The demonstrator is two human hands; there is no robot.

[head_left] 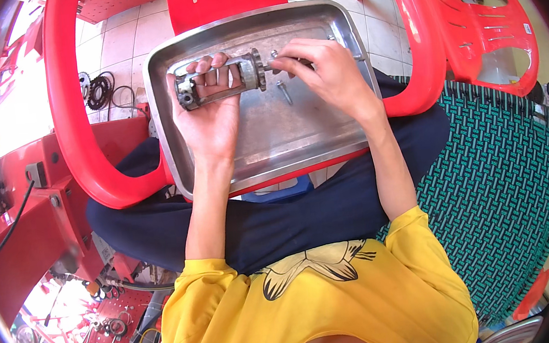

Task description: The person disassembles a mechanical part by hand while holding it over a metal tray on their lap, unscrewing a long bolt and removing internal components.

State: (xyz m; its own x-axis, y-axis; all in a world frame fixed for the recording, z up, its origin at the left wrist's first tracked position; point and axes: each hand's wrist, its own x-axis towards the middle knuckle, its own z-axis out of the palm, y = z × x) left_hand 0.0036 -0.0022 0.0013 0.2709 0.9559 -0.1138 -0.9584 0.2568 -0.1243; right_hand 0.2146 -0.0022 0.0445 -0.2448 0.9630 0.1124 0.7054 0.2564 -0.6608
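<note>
My left hand (209,125) is wrapped from below around a grey metal machine part (250,72). This part has an open, cage-like body and a toothed ring at its right end, and it lies nearly level. At the ring's side my right hand (327,67) pinches a thin metal rod (268,67), which lines up with the middle of the ring. Whether the rod enters the ring is too small to tell. Beneath both hands is a shallow steel tray (267,165), with a loose bolt (285,93) lying in it. More small metal pieces (331,37) are by its far right corner.
A red plastic chair (70,105) surrounds the tray, its arms curving up at both sides. Another red chair (485,25) stands at the far right. Red metal machinery (24,176) is close on my left, with a black chain (101,89) on the tiled floor beyond. Green woven seating (495,196) lies at right.
</note>
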